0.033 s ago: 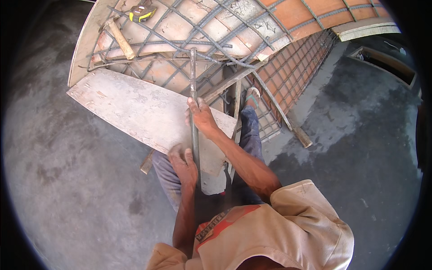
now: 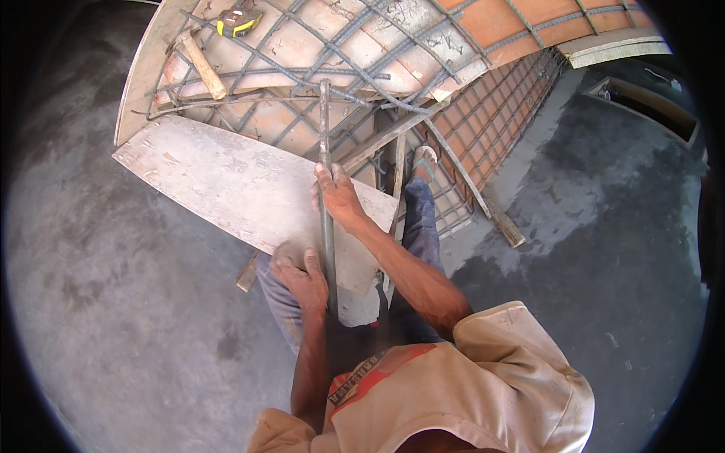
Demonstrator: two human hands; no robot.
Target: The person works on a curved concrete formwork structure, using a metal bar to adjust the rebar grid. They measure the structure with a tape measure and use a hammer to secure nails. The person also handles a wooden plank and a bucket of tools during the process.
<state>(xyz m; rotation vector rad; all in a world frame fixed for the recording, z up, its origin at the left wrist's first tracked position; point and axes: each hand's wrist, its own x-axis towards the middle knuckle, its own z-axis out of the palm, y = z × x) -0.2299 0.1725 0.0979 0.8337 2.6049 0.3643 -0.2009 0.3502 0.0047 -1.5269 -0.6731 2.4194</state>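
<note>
A long dark metal bar [image 2: 327,241] stretches away from my body over a pale, dusty board [image 2: 204,181]. Around the bar's middle, my right hand [image 2: 338,198] is closed. My left hand [image 2: 302,279] sits beside the bar's nearer part, by the board's front edge. Its thumb points up and its fingers are apart, slightly blurred, with nothing visible in them. The bar's far end reaches a reinforcing-bar grid [image 2: 340,49]; whether it hooks onto a rod there I cannot tell.
A wooden-handled hammer [image 2: 202,69] and a yellow-and-black tape measure [image 2: 239,23] lie on the grid. Wooden struts [image 2: 462,170] cross beside my foot [image 2: 425,161]. Farther right, the grid drops down a sloping panel [image 2: 483,121]. A framed floor opening [image 2: 646,109] is at far right.
My left hand has shifted slightly left, away from the bar, and its fingers have spread. The right hand and the bar stay in place.
</note>
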